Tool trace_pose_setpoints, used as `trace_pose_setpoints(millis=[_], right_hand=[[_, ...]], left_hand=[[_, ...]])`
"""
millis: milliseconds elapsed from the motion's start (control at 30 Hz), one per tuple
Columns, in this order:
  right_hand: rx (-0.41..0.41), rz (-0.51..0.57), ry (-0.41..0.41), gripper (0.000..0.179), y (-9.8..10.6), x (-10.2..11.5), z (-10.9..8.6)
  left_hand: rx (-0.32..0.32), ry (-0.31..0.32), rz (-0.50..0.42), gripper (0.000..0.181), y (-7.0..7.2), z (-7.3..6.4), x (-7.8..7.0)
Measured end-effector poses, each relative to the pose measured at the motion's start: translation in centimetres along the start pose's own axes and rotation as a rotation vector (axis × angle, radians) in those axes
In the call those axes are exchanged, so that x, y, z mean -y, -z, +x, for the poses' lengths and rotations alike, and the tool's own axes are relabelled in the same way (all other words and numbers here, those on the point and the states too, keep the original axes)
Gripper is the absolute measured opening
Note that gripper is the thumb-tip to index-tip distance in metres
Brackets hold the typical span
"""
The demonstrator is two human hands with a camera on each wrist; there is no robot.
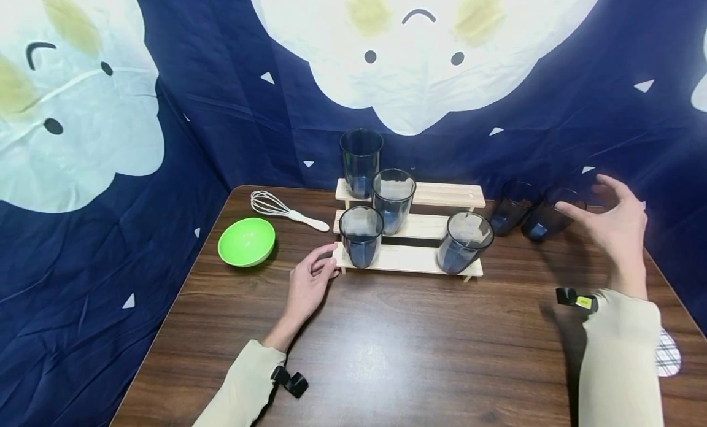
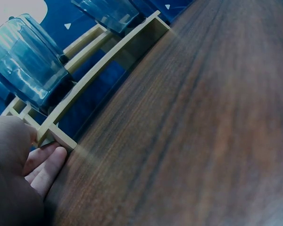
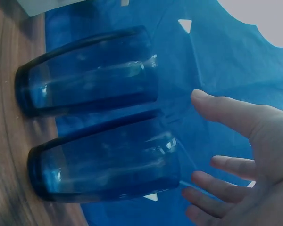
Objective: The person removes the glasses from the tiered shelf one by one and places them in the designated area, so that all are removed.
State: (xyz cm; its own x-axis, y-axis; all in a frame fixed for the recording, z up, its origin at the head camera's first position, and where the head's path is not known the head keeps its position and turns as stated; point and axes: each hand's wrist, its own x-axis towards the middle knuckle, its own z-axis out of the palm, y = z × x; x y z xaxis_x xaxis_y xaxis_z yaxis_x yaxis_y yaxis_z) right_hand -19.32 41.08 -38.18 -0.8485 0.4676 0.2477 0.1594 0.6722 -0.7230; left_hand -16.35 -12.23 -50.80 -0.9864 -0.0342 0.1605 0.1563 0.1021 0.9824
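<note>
A three-tier wooden rack [image 1: 409,255] carries dark-tinted glasses, two on its front step and one on each step behind. My left hand [image 1: 310,283] grips the left end of the front step, its fingers curled at the rack's edge [image 2: 56,135] in the left wrist view. To the right of the rack, two more tinted glasses stand side by side on the table, one nearer the rack [image 1: 510,209] and one farther right [image 1: 544,221]. My right hand [image 1: 615,221] holds nothing; thumb and fingers are spread apart, close to the rim of the farther-right glass [image 3: 104,162].
On the left of the wooden table [image 1: 386,341] lie a white-handled whisk [image 1: 293,212] and a bright green bowl [image 1: 246,243]. A checked cloth item [image 1: 668,356] shows past the right sleeve. Blue patterned fabric [image 1: 243,108] hangs behind and beside the table.
</note>
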Motion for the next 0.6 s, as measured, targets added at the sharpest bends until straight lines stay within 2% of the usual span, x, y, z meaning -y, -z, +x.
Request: trace_pose_setpoints(millis=[167, 367, 600], right_hand=[[-0.085, 0.051, 0.006, 0.084, 0.2, 1.1, -0.3], [-0.129, 0.155, 0.052, 0.067, 0.1, 2.7, -1.0], [-0.143, 0.299, 0.205, 0.054, -0.1, 4.0, -1.5]], left_hand=[[0.002, -0.004, -0.002, 0.033, 0.0, 0.0, 0.0], [-0.003, 0.003, -0.006, 0.033, 0.1, 0.0, 0.0], [-0.001, 0.006, -0.005, 0.034, 0.0, 0.0, 0.1]])
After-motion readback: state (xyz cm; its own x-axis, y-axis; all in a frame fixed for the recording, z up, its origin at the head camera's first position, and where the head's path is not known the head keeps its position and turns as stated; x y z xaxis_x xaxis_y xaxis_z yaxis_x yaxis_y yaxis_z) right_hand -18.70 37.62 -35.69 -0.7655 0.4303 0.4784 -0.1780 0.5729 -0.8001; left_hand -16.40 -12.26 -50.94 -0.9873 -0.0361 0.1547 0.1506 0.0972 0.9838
